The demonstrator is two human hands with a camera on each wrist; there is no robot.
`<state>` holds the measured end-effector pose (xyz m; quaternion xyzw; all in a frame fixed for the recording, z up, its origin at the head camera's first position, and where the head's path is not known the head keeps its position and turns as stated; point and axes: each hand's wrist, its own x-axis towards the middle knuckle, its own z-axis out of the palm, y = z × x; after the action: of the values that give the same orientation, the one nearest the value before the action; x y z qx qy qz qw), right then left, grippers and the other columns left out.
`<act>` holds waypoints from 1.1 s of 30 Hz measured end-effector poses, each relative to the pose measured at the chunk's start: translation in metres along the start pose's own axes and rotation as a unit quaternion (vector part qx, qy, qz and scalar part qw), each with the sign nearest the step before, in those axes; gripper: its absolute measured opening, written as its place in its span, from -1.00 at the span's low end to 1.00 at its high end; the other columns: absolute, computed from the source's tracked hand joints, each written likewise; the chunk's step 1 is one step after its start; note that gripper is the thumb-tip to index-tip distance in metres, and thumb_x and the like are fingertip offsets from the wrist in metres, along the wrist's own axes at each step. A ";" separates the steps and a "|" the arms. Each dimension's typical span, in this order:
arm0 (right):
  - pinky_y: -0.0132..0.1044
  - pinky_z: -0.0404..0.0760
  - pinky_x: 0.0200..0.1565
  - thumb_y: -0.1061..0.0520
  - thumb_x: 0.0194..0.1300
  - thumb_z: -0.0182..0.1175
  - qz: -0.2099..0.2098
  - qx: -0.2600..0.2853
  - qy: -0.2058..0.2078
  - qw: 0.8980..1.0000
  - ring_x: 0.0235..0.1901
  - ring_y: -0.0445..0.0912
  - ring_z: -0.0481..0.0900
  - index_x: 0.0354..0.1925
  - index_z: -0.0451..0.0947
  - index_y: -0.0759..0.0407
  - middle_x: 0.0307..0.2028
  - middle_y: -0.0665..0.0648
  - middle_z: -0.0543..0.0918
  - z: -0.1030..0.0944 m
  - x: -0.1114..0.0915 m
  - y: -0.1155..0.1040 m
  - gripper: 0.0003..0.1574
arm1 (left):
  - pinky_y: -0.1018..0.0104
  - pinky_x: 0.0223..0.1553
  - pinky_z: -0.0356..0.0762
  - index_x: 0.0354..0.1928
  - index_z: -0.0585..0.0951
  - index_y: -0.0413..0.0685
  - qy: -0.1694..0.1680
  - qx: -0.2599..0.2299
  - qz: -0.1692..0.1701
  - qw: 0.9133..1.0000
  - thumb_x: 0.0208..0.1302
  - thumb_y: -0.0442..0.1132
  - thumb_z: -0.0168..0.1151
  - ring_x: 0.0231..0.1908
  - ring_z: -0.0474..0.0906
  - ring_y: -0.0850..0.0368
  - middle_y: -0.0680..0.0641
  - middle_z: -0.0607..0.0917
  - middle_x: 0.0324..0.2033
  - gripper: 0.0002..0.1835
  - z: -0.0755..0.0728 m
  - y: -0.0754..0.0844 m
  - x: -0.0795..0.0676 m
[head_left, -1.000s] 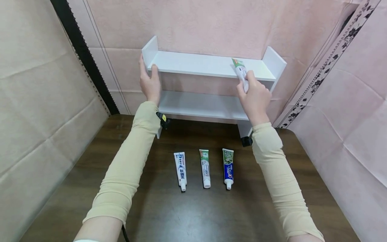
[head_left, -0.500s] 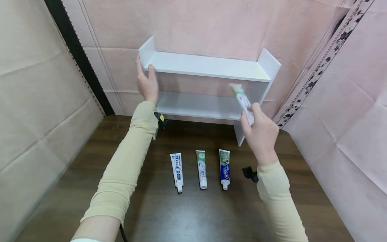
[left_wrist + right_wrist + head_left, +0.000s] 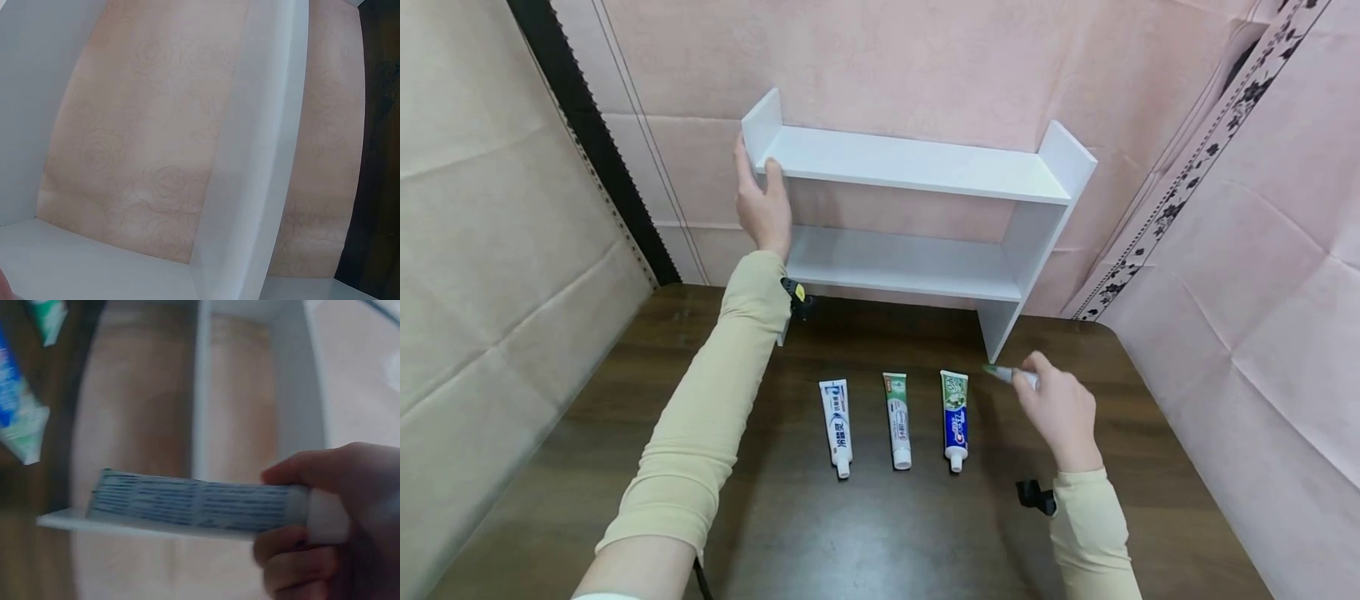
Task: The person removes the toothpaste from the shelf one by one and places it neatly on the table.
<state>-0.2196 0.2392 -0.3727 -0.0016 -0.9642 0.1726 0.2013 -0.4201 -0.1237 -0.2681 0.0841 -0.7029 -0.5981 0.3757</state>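
My left hand (image 3: 763,204) grips the left side panel of a white two-tier shelf (image 3: 917,167), thumb in front and fingers outside. In the right wrist view my right hand (image 3: 312,550) pinches a toothpaste tube (image 3: 194,503) near its white cap, printed side showing. The head view has that right hand low over the table, right of the shelf's foot, the tube's green end pointing left. Three more tubes lie in a row: a white-and-blue toothpaste (image 3: 837,425), a green-and-white toothpaste (image 3: 898,421) and a blue-and-green toothpaste (image 3: 955,421), caps toward me.
The dark wooden table (image 3: 880,533) lies under everything. Pale patterned cloth (image 3: 910,67) hangs behind the shelf and on both sides. A black wrist camera (image 3: 1036,497) sticks out from the right sleeve.
My right hand has brought the held tube down from the upper shelf board, past the lower one, to just above the table at the right. The left hand keeps its grip on the shelf.
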 end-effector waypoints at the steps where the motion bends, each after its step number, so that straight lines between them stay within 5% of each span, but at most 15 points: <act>1: -0.24 0.22 -0.64 0.05 0.31 0.07 0.017 -0.005 -0.039 0.999 -0.69 -0.04 0.33 -0.10 0.59 0.16 -0.60 0.16 0.59 0.006 -0.003 0.007 -0.70 | 0.26 -0.06 0.38 0.48 0.13 0.44 0.000 0.000 0.002 1.000 0.39 0.04 -0.10 -0.13 0.47 0.21 0.20 0.48 0.32 -0.39 0.000 0.000 0.000; 5: -0.17 0.37 -0.57 0.05 0.29 0.09 0.045 -0.034 -0.189 0.980 -0.57 -0.03 0.45 0.12 0.56 0.21 -0.35 0.30 0.68 0.037 -0.013 0.028 -0.52 | 0.24 0.03 0.40 0.48 0.14 0.40 0.002 -0.004 0.006 1.000 0.40 0.03 -0.10 -0.08 0.48 0.21 0.22 0.46 0.33 -0.39 -0.001 0.001 -0.001; 8: -0.18 0.41 -0.55 0.10 0.29 0.12 0.061 -0.027 -0.253 0.965 -0.53 -0.03 0.48 0.15 0.55 0.26 -0.18 0.39 0.68 0.057 -0.023 0.036 -0.50 | 0.23 0.06 0.41 0.48 0.14 0.41 0.003 0.003 0.005 1.000 0.39 0.03 -0.10 -0.08 0.48 0.23 0.24 0.44 0.33 -0.39 -0.002 0.001 0.000; 13: -0.25 0.32 -0.58 0.15 0.31 0.12 0.100 -0.009 -0.245 0.964 -0.58 -0.03 0.40 0.15 0.57 0.21 -0.09 0.39 0.66 0.071 -0.033 0.039 -0.55 | 0.20 0.00 0.41 0.47 0.14 0.48 0.007 0.007 -0.006 1.000 0.38 0.05 -0.11 -0.14 0.49 0.19 0.24 0.47 0.31 -0.39 -0.005 0.001 -0.001; 23: -0.25 0.32 -0.56 0.11 0.32 0.12 0.101 0.002 -0.227 0.969 -0.52 -0.02 0.46 0.12 0.57 0.22 -0.08 0.38 0.67 0.083 -0.035 0.033 -0.56 | 0.24 -0.08 0.37 0.47 0.09 0.52 0.003 0.008 -0.021 1.000 0.41 0.08 -0.13 -0.24 0.48 0.14 0.23 0.47 0.31 -0.40 -0.018 -0.007 0.001; 26: -0.23 0.36 -0.54 0.09 0.33 0.11 0.099 0.000 -0.230 0.968 -0.48 0.00 0.49 0.10 0.58 0.21 -0.08 0.37 0.67 0.084 -0.029 0.034 -0.58 | 0.33 0.06 0.35 0.47 0.08 0.51 -0.013 -0.020 -0.023 0.999 0.43 0.07 -0.12 -0.05 0.50 0.21 0.24 0.43 0.34 -0.40 -0.019 -0.007 0.002; 30: -0.22 0.36 -0.53 0.09 0.34 0.09 0.090 -0.009 -0.239 0.967 -0.47 0.00 0.50 0.05 0.60 0.22 -0.13 0.34 0.69 0.081 -0.017 0.035 -0.60 | 0.48 0.35 0.11 0.51 0.06 0.34 -0.069 -0.094 -0.024 0.993 0.45 0.01 -0.10 0.35 0.20 0.41 0.24 0.24 0.44 -0.38 -0.024 -0.001 -0.002; 33: -0.23 0.34 -0.54 0.10 0.32 0.06 0.076 -0.018 -0.253 0.964 -0.51 -0.02 0.47 0.01 0.62 0.26 -0.22 0.30 0.70 0.078 -0.010 0.037 -0.60 | 0.42 0.42 0.05 0.51 0.07 0.29 -0.102 -0.118 -0.020 0.988 0.48 -0.02 -0.10 0.42 0.09 0.36 0.18 0.19 0.47 -0.39 -0.032 -0.008 -0.018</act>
<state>-0.2428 0.2475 -0.4558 -0.0347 -0.9837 0.1645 -0.0632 -0.3906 -0.1405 -0.2826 -0.0083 -0.6602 -0.6896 0.2975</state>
